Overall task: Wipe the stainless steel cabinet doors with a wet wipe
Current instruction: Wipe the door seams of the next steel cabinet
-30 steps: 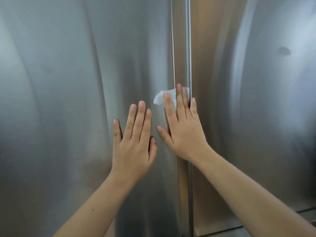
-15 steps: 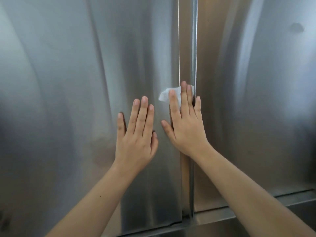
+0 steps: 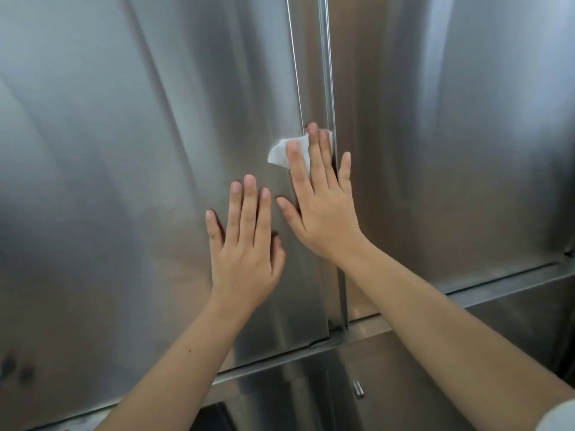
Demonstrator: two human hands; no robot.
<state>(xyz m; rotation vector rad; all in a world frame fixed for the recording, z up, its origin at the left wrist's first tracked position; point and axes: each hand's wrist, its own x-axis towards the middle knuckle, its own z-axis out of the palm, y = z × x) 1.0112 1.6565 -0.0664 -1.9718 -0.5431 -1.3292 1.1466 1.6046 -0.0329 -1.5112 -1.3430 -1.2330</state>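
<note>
Wet wipe (image 3: 284,152) under right hand (image 3: 323,209) fingers (image 3: 315,157)

Most of the wet wipe (image 3: 284,152) is hidden beneath the right hand (image 3: 323,209), both forearms and the tops of both cabinet doors (image 3: 124,150) are cut off by the frame edges, and the dark smudges (image 3: 15,370) at lower left are too blurred to identify.
</note>
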